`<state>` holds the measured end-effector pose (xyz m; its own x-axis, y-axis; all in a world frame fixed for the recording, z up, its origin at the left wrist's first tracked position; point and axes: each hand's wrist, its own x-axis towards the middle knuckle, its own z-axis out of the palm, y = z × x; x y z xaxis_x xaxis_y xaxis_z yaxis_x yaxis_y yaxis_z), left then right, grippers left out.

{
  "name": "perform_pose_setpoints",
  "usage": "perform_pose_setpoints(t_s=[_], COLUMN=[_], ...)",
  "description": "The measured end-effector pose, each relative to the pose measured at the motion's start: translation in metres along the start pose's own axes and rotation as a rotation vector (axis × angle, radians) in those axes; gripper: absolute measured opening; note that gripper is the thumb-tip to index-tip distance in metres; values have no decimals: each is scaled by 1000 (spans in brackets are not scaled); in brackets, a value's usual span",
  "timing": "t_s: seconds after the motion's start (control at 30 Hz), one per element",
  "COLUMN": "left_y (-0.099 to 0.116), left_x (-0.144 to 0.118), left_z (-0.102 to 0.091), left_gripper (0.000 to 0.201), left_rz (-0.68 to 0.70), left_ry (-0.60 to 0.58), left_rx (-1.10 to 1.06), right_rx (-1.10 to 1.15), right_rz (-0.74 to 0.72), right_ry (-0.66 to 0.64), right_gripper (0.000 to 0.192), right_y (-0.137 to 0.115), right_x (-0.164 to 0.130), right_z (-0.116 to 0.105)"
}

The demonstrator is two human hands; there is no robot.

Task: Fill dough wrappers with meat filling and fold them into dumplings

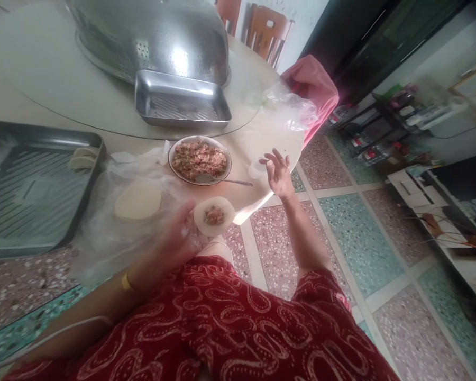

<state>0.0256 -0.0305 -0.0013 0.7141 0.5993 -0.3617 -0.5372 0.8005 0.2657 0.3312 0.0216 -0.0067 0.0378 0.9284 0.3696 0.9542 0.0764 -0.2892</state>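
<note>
My left hand (178, 233), a little blurred, holds a round dumpling wrapper (200, 218) with a small mound of meat filling (214, 215) at its middle. Fingers apart, my right hand (277, 172) is raised by the table's right edge, beside a small whitish dish (257, 168); nothing shows in its grasp. Between and beyond the hands sits a bowl of minced filling (198, 156), and a spoon (234, 182) rests in it with its handle pointing right. To the left, a stack of wrappers (138, 201) lies on a clear plastic bag (103, 222).
A dark ridged tray (97, 174) at the left holds a few folded dumplings (82, 159). Behind the bowl stand a metal tray (182, 119) and a large perforated metal colander (182, 32). A plastic bag (289, 108) and pink cloth (313, 84) are at the table's right edge.
</note>
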Motion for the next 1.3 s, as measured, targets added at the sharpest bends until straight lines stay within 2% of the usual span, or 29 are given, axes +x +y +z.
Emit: perform_pose_setpoints(t_s=[0.13,0.23,0.33,0.4,0.47,0.6,0.7,0.87,1.03,1.2,1.3], left_y=[3,4,5,5,5,5,4,4,6,5,7], left_x=[0,-1,-3,-5,-8,-14,-20,-30,-36,-37,-36], left_z=[10,17,20,22,25,29,31,34,34,34,35], left_gripper=[38,40,39,41,43,44,46,51,47,55,58], left_rz=[40,59,66,66,60,76,63,98,110,101,72], left_ry=[83,31,5,25,24,-11,-47,-123,-88,-144,-120], left_rx=[27,36,23,7,-8,36,69,19,21,20,30], right_rx=[9,106,328,531,689,745,759,679,636,660,611], right_rz=[-4,7,58,97,81,-133,-298,-442,-324,-354,-281], right_ry=[-10,26,143,232,253,110,30,-19,25,-15,22], right_gripper=[54,55,55,56,58,55,48,46,55,53,57], right_y=[4,7,-2,-19,-43,-95,-115,-114,-115,-114,-108], right_x=[1,2,-4,-14,-28,-53,-59,-55,-53,-60,-65], right_z=[4,0,-11,-21,-31,-40,-34,-22,-25,-25,-29])
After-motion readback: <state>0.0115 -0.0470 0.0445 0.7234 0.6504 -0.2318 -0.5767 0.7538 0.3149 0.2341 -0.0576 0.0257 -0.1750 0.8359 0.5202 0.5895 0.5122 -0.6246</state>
